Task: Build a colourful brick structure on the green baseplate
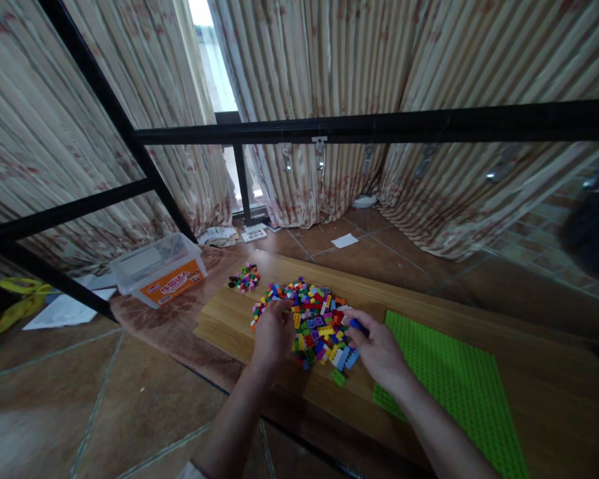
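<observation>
A pile of small coloured bricks (313, 318) lies on a low wooden table (429, 299). My left hand (272, 334) rests on the pile's left edge, fingers curled down into the bricks; what they hold, if anything, is hidden. My right hand (377, 346) sits at the pile's right side and pinches a blue brick (358, 325) between thumb and fingers. A green studded baseplate (454, 379) lies flat just right of my right hand. A smaller heap of bricks (245, 277) sits apart at the table's far left corner.
A clear plastic box with an orange label (158, 269) stands on the floor left of the table. Black metal bars (329, 126) cross above. Curtains hang behind. Papers (64, 309) lie on the tiled floor at left.
</observation>
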`<state>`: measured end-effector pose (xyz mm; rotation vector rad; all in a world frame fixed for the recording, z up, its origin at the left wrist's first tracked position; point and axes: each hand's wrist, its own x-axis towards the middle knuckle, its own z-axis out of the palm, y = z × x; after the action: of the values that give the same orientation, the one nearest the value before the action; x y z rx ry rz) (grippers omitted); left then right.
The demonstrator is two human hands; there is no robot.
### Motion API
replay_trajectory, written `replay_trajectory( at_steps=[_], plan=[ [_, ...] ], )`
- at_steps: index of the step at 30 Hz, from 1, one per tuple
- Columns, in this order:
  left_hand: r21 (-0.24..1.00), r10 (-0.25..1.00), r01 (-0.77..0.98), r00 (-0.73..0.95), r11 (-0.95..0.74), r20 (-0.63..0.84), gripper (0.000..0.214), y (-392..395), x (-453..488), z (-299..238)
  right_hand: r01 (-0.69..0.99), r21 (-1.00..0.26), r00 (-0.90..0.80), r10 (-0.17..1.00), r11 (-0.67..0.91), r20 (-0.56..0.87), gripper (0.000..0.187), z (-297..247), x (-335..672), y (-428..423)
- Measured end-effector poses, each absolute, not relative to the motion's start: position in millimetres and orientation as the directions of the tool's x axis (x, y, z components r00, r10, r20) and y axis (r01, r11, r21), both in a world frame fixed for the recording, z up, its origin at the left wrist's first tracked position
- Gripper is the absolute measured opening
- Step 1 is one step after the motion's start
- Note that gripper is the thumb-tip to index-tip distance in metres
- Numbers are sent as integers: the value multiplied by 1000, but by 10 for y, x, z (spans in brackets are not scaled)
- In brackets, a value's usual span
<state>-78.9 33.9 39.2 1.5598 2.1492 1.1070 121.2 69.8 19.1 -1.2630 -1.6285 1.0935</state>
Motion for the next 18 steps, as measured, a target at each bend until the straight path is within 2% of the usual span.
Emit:
replay_trajectory(
  at_steps=[3,4,5,12,15,18],
  plan=[
    [518,936,855,-177,-7,305,30,596,-761,502,255,-964,-161,986,74,33,36,149,1231,717],
    [439,955,897,-84,-52,285,33,695,-742,530,258,-963,-148,988,73,35,36,141,1238,723],
    [416,963,906,-45,-72,266,35,792,-721,550,270,-959,-141,989,81,43,35,137,1247,733],
    [377,986,921,41,-100,160,41,1113,-643,510,355,-924,-159,983,143,91,35,208,1332,927],
    [394,985,912,57,-117,162,39,1091,-678,492,302,-947,-163,985,108,61,34,260,1317,1012],
    [415,980,897,80,-151,184,37,1011,-746,505,173,-985,-159,987,12,-16,30,317,1233,1052]
  ],
)
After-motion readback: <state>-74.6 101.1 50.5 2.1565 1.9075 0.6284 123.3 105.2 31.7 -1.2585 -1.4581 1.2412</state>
